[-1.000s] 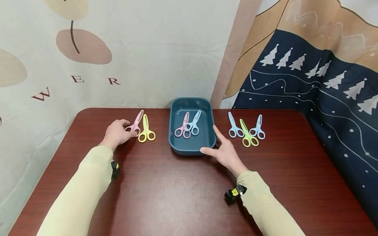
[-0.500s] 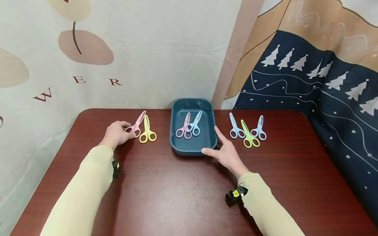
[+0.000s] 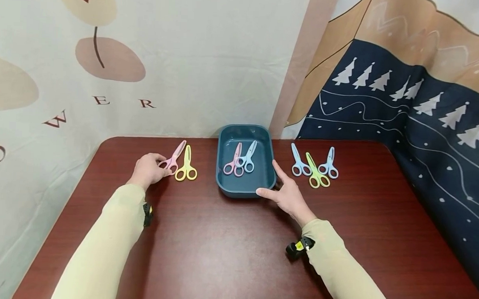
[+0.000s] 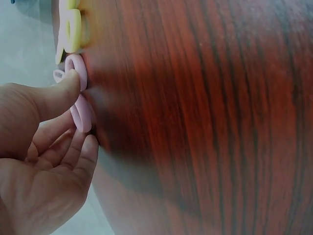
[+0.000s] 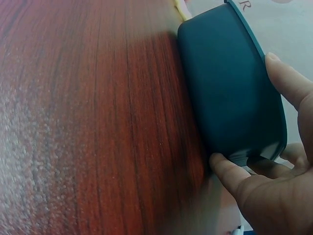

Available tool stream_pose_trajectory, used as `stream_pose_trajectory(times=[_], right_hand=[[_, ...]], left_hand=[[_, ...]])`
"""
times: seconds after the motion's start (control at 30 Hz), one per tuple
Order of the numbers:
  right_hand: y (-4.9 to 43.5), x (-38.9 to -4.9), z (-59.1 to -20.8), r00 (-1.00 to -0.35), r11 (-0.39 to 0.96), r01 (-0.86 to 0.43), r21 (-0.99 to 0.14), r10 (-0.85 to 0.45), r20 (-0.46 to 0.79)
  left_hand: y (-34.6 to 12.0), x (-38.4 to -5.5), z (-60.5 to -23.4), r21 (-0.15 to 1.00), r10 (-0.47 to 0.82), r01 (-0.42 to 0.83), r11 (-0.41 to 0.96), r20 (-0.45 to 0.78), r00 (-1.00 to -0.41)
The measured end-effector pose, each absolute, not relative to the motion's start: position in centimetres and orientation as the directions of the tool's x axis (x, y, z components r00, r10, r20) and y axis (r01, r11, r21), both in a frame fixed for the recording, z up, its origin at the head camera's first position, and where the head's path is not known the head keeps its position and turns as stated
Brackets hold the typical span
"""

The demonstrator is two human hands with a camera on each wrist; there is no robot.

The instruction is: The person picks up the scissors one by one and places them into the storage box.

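On the table's left side my left hand (image 3: 148, 170) pinches the handle of a pair of pink scissors (image 3: 177, 153). The left wrist view shows the thumb on one pink loop (image 4: 77, 73) and fingertips by the other. Yellow scissors (image 3: 186, 165) lie right beside the pink pair. My right hand (image 3: 287, 194) holds the near right corner of a dark blue tray (image 3: 237, 192), thumb at the front and a finger along the side. Inside the tray are pink scissors (image 3: 234, 160) and light blue scissors (image 3: 247, 156), overlapping.
Right of the tray lie light blue scissors (image 3: 300, 161), green scissors (image 3: 316, 173) and a second blue pair (image 3: 329, 162), close together. Everything stands on a reddish-brown wooden table (image 3: 203, 246). Printed cloths (image 3: 211, 68) hang behind the table and along its right side.
The pink scissors in my left hand have tilted slightly rightward, and the yellow pair has turned a little beside them. My right hand stays on the tray. The head view shifts slightly.
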State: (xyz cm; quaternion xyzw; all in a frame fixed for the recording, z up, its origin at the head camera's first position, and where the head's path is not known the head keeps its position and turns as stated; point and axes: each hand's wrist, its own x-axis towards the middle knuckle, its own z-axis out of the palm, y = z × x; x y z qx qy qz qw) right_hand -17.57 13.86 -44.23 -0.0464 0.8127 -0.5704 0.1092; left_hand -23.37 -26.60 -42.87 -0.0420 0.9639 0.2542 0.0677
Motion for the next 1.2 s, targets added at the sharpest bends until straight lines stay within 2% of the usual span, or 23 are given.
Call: stream_pose_trajectory(times=[0.23,0.47,0.9,1.2], right_hand=[[13.77,-17.52,-44.15,-0.972,0.34,0.05,-0.939,-0.2,-0.124],[13.84,-17.55,-44.16,-0.972,0.354,0.043,-0.934,-0.201,-0.121],[13.81,-17.51,-44.38,-0.97,0.352,0.045,-0.935,-0.208,-0.125],[13.87,-17.46,-44.31,-0.971,0.361,0.044,-0.931,-0.205,-0.125]], left_hand=[[-26.43,-23.37,-43.1,0.472,-0.082,-0.136,0.871,-0.133,-0.988],[-26.2,-23.18,-43.17,0.514,-0.131,-0.181,0.839,-0.133,-0.982],[-26.5,-22.52,-43.5,0.565,-0.116,-0.117,0.817,-0.038,-0.993],[-26.44,-22.47,-43.74,0.636,-0.12,-0.114,0.763,-0.033,-0.992]])
